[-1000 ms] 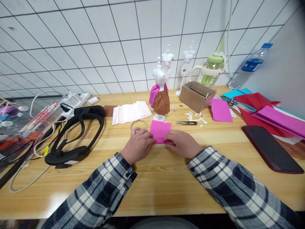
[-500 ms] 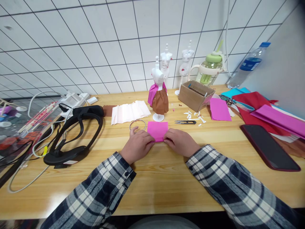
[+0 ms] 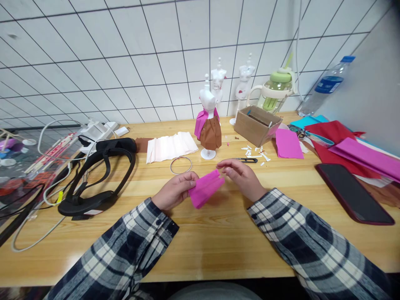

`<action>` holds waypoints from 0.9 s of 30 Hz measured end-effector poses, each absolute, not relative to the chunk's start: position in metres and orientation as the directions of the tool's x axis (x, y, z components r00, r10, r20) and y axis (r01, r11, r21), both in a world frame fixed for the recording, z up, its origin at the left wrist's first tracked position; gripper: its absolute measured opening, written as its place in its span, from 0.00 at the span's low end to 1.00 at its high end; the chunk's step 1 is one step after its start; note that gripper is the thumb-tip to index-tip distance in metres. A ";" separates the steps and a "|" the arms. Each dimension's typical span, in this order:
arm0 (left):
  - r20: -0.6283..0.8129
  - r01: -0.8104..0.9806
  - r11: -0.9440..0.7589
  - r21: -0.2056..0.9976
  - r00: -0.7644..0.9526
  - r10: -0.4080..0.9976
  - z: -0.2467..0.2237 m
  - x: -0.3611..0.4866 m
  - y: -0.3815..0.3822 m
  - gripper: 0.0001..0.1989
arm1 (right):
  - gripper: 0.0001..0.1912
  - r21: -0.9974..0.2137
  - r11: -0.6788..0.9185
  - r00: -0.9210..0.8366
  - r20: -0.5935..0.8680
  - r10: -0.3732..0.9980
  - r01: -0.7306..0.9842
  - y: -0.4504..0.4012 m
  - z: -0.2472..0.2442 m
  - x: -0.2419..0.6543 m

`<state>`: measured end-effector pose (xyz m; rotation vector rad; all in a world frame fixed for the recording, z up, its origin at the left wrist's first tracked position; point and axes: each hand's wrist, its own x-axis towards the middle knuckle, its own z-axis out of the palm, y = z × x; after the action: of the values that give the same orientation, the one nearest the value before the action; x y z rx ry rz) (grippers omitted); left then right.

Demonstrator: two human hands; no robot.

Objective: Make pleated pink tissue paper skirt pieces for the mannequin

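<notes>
A folded piece of magenta crepe paper or thin fabric (image 3: 204, 192) is pinched at its left end by my left hand (image 3: 173, 189), raised and tilted above the wooden table (image 3: 200, 246). My right hand (image 3: 242, 178) is just beyond the piece's right end, fingers apart, with nothing visible in it. Behind my hands stands a small white mannequin (image 3: 206, 100) dressed in a magenta top and a brown skirt (image 3: 210, 135). A thin metal ring (image 3: 181, 165) lies near my left hand. Black thread snips (image 3: 249, 160) lie partly hidden behind my right fingers.
Two more mannequins (image 3: 245, 79), a cardboard box (image 3: 256, 125) and a green-lidded cup (image 3: 276, 89) stand at the back. A phone (image 3: 353, 191) and coloured pieces (image 3: 337, 141) lie right. Pleated white material (image 3: 171, 146), a black headset (image 3: 100, 179) and cables occupy the left.
The magenta piece has come up from the table and turned in my left hand. My right hand has let go of its edge and opened, moving slightly up and right.
</notes>
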<state>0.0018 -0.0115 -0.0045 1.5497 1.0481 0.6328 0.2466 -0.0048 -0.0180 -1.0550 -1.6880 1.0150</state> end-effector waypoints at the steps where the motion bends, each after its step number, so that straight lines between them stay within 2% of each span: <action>1: -0.175 0.220 0.073 0.973 0.488 0.855 -0.002 0.001 -0.012 0.10 | 0.19 -0.947 0.268 -0.238 0.224 0.945 0.175 -0.004 -0.018 0.248; 4: -0.212 0.202 0.118 0.972 0.552 0.806 0.002 0.002 -0.012 0.10 | 0.22 -0.971 0.192 -0.269 0.149 0.952 0.143 -0.003 -0.021 0.249; 8: -0.169 0.411 -0.068 0.909 0.512 0.842 -0.003 0.009 -0.010 0.10 | 0.22 -0.953 0.192 -0.341 0.104 0.934 0.235 -0.003 -0.022 0.247; 13: 0.042 0.632 -0.364 0.684 0.464 0.885 -0.012 0.011 -0.008 0.07 | 0.17 -0.744 0.392 -0.425 0.160 0.891 0.540 -0.004 -0.021 0.243; 17: 0.098 0.650 -0.440 0.620 0.492 0.865 -0.015 0.008 -0.005 0.06 | 0.11 -0.629 0.441 -0.448 0.160 0.879 0.640 -0.003 -0.023 0.240; 22: 0.133 0.672 -0.529 0.518 0.548 0.826 -0.017 0.007 -0.003 0.05 | 0.09 -0.638 0.358 -0.408 0.074 0.910 0.682 -0.001 -0.028 0.241; 27: 0.137 0.696 -0.558 0.451 0.564 0.814 -0.018 0.007 0.000 0.06 | 0.13 -0.583 0.484 -0.462 0.200 0.864 0.652 -0.002 -0.028 0.241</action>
<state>0.0065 -0.0001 -0.0183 2.4540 1.2344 0.4750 0.2411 -0.0019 -0.0282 -1.2539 -2.2594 0.5967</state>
